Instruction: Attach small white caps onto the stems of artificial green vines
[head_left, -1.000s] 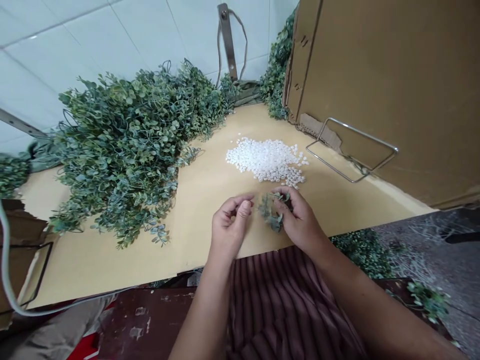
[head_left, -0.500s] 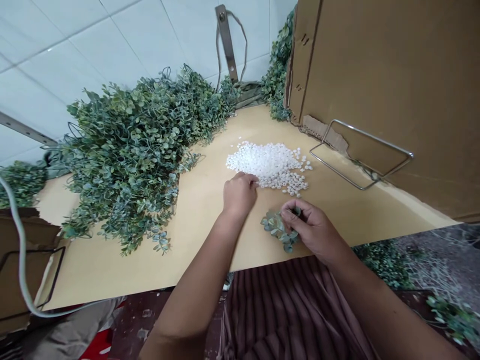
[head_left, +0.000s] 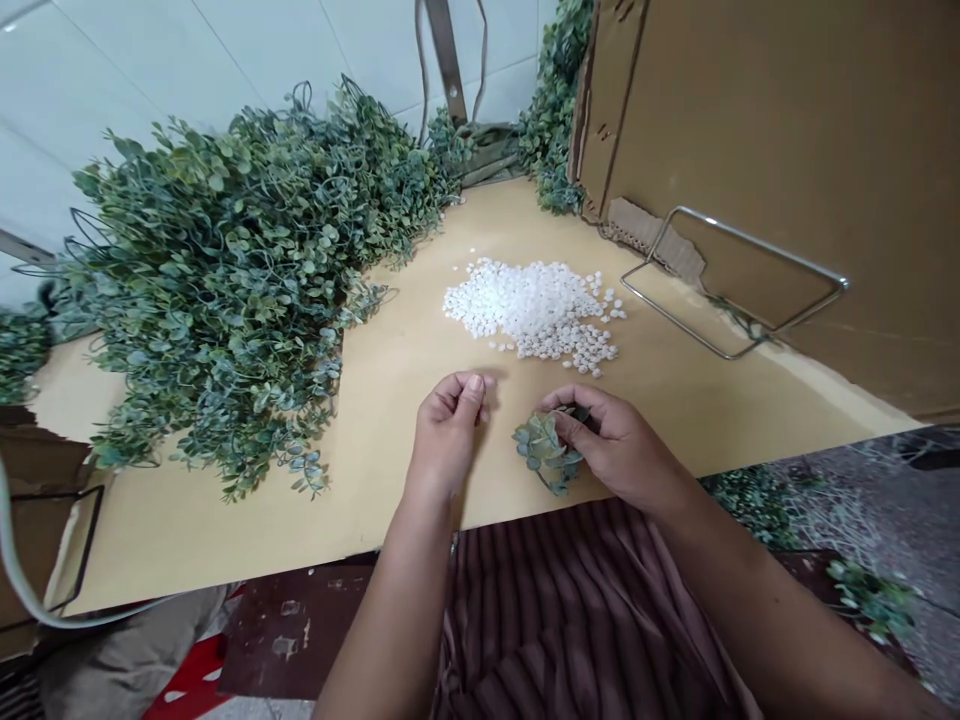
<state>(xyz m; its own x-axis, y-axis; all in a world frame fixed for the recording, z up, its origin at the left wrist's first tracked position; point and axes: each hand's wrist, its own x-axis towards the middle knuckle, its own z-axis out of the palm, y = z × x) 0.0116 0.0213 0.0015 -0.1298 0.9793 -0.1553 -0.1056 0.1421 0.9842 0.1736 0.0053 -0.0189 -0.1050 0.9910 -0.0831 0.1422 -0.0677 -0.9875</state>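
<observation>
My right hand (head_left: 619, 445) is closed round a small sprig of green plastic leaves (head_left: 544, 452), held just above the tan table (head_left: 390, 400) near its front edge. My left hand (head_left: 448, 425) hovers beside it with thumb and fingers pinched together; what is in the pinch is too small to make out. A heap of small white beads (head_left: 532, 305) lies on the table just beyond both hands.
A big pile of green artificial foliage (head_left: 232, 270) covers the table's left and back. A large cardboard box (head_left: 765, 150) stands at the right with a bent metal wire frame (head_left: 739, 290) against it. More greenery (head_left: 757, 500) lies on the floor at right.
My left hand reached forward to the edge of the white beads, then drew back pinched beside the leaf sprig. My right hand kept hold of the sprig.
</observation>
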